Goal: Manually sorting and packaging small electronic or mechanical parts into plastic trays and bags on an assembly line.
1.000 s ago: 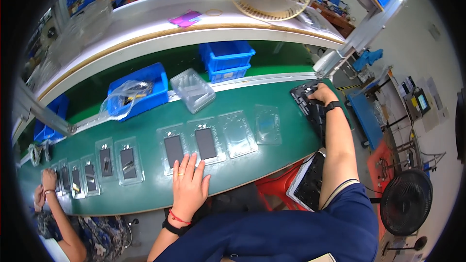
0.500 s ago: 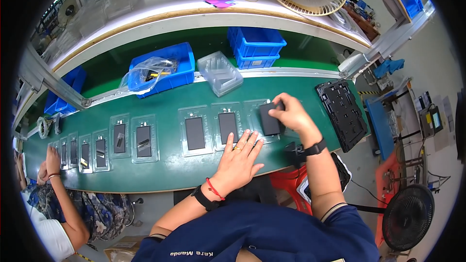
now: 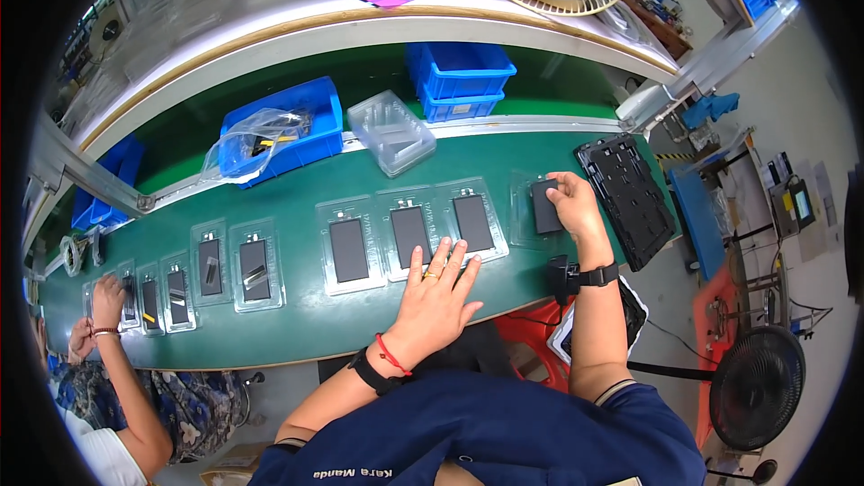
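Note:
Dark rectangular screen panels lie in clear plastic trays along the green bench. My right hand point(image 3: 577, 208) grips a dark screen panel point(image 3: 544, 207) by its right edge, over a clear tray point(image 3: 520, 227) at the right. Whether the panel rests in that tray or is held just above it, I cannot tell. My left hand point(image 3: 432, 306) is open, fingers spread, its fingertips at the lower edges of the middle tray point(image 3: 408, 229) and the tray with a panel point(image 3: 472, 221) beside it. Another such tray point(image 3: 351, 250) lies to its left.
A black moulded tray point(image 3: 625, 198) lies at the bench's right end. Behind stand a clear plastic box point(image 3: 392, 135), a blue bin point(image 3: 297, 153) with a plastic bag and stacked blue bins point(image 3: 461, 76). At left, a co-worker's hands point(image 3: 106, 306) are by more trays point(image 3: 256, 267).
My right hand has moved right from the third tray, a dark panel still in its grip. A panel now lies uncovered in that third tray. The left hand stays spread near the same trays.

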### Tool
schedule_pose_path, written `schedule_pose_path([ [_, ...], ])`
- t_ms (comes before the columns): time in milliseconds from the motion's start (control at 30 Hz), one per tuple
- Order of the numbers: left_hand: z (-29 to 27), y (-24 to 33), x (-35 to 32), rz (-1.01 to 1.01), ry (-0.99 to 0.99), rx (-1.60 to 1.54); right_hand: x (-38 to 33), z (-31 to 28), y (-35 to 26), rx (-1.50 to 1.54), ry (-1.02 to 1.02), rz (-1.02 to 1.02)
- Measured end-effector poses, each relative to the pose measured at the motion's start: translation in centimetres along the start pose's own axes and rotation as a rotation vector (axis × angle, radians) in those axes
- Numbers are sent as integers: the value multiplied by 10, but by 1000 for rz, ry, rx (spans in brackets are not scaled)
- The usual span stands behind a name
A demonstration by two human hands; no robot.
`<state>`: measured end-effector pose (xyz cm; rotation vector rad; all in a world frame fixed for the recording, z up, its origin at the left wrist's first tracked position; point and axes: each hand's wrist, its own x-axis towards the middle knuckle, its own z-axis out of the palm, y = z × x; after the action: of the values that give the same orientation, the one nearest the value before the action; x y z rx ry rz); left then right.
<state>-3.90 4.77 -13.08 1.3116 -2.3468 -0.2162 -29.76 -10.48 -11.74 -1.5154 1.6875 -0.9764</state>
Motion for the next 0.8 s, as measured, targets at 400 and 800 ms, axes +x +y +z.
schedule_pose_path([
  [400, -1, -2, 19, -61, -53, 40, -38, 23, -48, -521, 207, -191],
  [800, 3, -2, 16, -33, -6, 51, -47, 74, -62, -481, -120, -388],
])
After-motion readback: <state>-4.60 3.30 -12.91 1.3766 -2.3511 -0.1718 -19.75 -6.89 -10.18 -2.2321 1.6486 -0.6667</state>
